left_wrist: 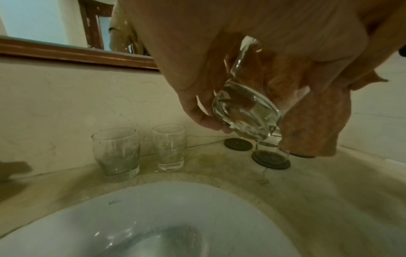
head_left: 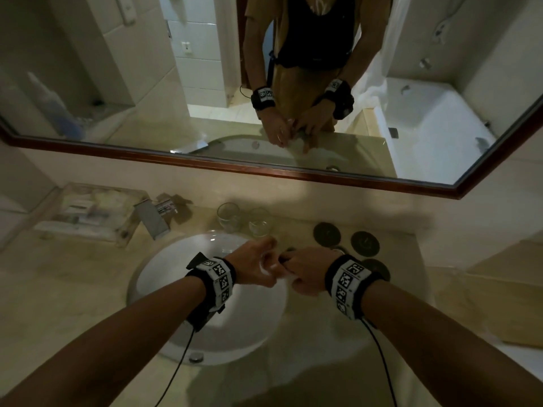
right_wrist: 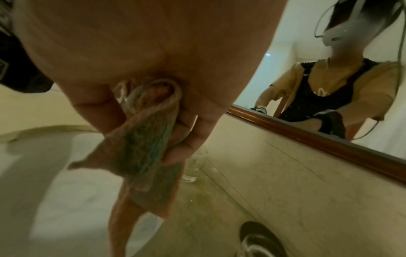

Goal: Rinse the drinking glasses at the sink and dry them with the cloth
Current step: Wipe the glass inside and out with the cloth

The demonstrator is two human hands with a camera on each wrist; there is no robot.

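Two empty glasses (left_wrist: 116, 153) (left_wrist: 169, 147) upright on counter (head_left: 73, 277) at sink's (head_left: 152, 277) 12 o'clock rim, just beside each other, near wall. Left hand (head_left: 255, 267) over sink's 2 o'clock edge, fingers curled round tilted glass (left_wrist: 246, 111), base toward wrist camera. Cloth (left_wrist: 312, 121) touching held glass at its 3 o'clock side. Right hand (head_left: 302, 274) touching left, fingers (right_wrist: 193, 139) pinching bunched cloth, tail hanging down. Dark coasters (head_left: 326, 235) (head_left: 365, 243) on counter at 1 o'clock of hands; fourth glass (left_wrist: 272, 153) standing on one.

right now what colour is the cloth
Orange-pink with a blue-green patch, clearest in the right wrist view: cloth.
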